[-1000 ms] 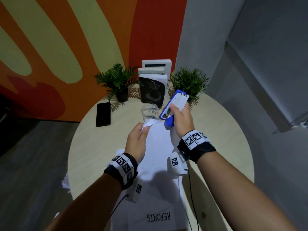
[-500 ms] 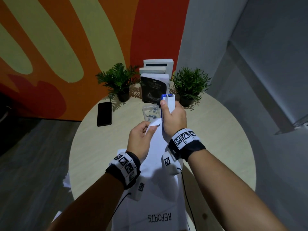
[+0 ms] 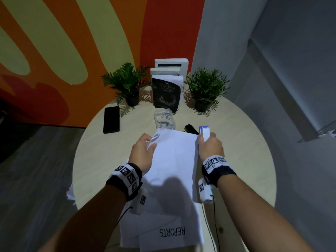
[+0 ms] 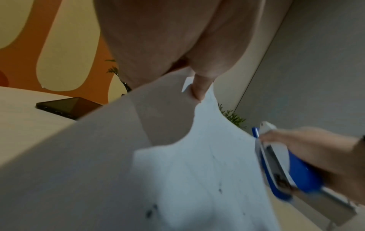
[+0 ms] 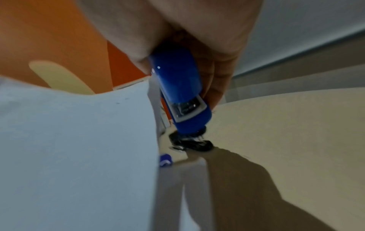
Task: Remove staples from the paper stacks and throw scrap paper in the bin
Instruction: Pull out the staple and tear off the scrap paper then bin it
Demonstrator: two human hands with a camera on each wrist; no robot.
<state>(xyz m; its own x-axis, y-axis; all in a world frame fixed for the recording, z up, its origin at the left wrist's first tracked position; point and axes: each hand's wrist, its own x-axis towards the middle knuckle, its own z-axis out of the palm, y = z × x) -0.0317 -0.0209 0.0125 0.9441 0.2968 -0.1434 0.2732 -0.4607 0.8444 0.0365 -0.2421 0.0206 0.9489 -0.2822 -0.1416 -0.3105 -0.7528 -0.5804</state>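
A white paper stack [image 3: 174,160] hangs low over the round table, and my left hand [image 3: 150,143] pinches its folded top-left corner. In the left wrist view my thumb [image 4: 199,89] presses that corner of the paper stack [image 4: 197,156]. My right hand [image 3: 206,141] grips a blue and white stapler [image 3: 204,132] at the stack's top-right edge. Seen from the right wrist, the stapler [image 5: 177,87] points down beside the paper stack [image 5: 79,140]. A black staple remover [image 3: 190,129] lies on the table just beyond the sheet, also seen as the staple remover [image 5: 189,142].
A clear plastic box [image 3: 164,120] with staples sits behind the stack. A black phone [image 3: 111,120] lies at left. Two potted plants [image 3: 127,84] [image 3: 205,88] flank upright books [image 3: 169,84]. A sheet marked REPORTS [image 3: 171,231] lies near me. The table's rim [image 3: 261,142] curves at right.
Both hands have come down towards the table with the paper. The right hand has carried the stapler from the stack's top-left corner to its right edge.
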